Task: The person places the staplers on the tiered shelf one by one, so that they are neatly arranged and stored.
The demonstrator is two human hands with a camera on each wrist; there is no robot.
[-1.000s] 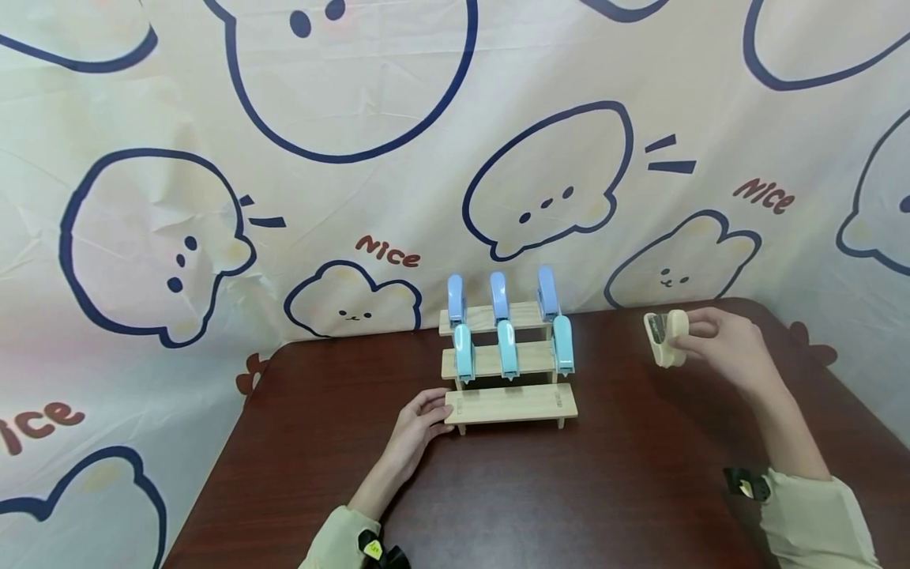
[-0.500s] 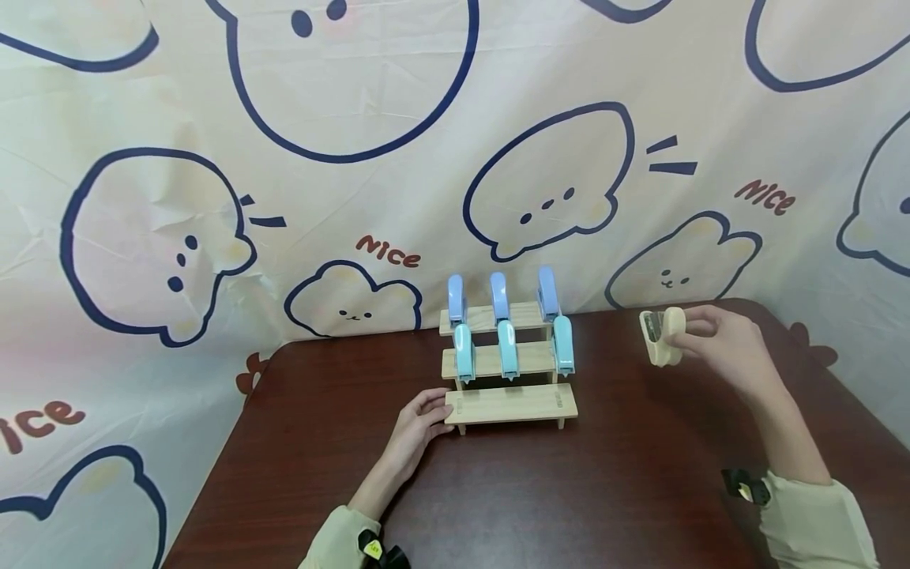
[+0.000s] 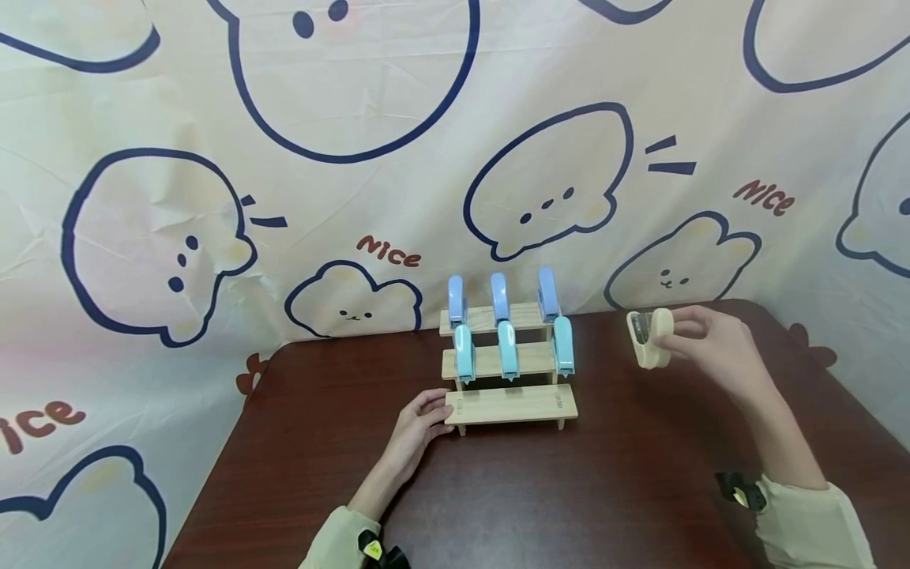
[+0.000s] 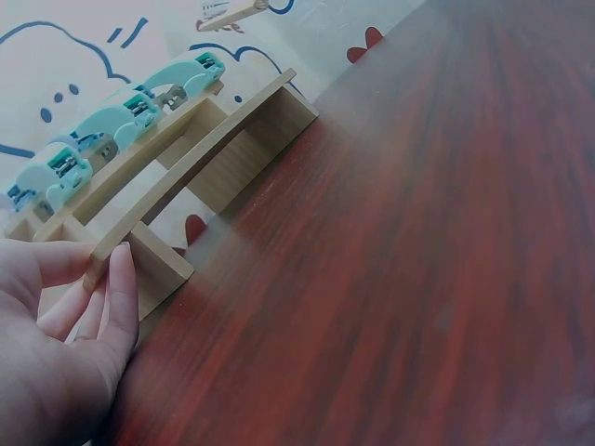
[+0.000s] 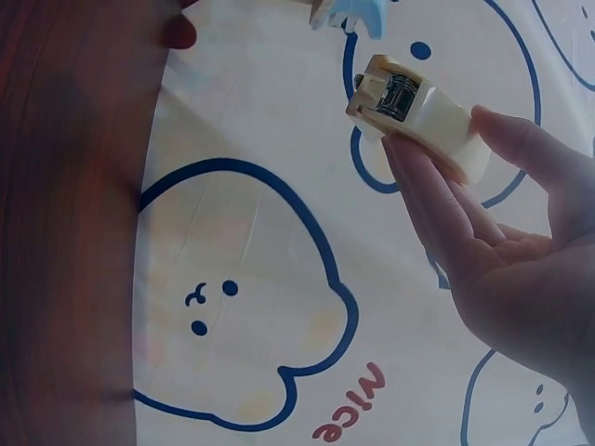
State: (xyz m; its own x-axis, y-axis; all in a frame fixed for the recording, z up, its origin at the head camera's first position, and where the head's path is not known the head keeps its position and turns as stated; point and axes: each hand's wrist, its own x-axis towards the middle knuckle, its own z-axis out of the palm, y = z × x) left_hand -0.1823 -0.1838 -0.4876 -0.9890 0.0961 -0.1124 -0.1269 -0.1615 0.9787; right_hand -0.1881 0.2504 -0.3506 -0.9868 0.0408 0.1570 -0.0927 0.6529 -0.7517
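Note:
My right hand [image 3: 718,345] holds a small cream stapler [image 3: 650,338] in the air to the right of a three-step wooden rack [image 3: 512,405]. In the right wrist view the cream stapler [image 5: 432,116] sits between thumb and fingers, its metal end facing away from the hand. My left hand [image 3: 415,431] pinches the left end of the rack's lowest step; the left wrist view shows the thumb and fingers on the board's end [image 4: 116,246]. Several teal staplers [image 3: 508,349] stand on the middle step, with several blue staplers [image 3: 499,296] on the top one.
The rack stands on a dark brown table [image 3: 498,506]. Close behind the table's far edge hangs a pale cloth [image 3: 370,205] printed with cartoon outlines and the word "Nice". The same cloth covers the left and right sides.
My right hand has moved slightly left, toward the rack, with the cream stapler in it. The left hand and the rack have stayed in place.

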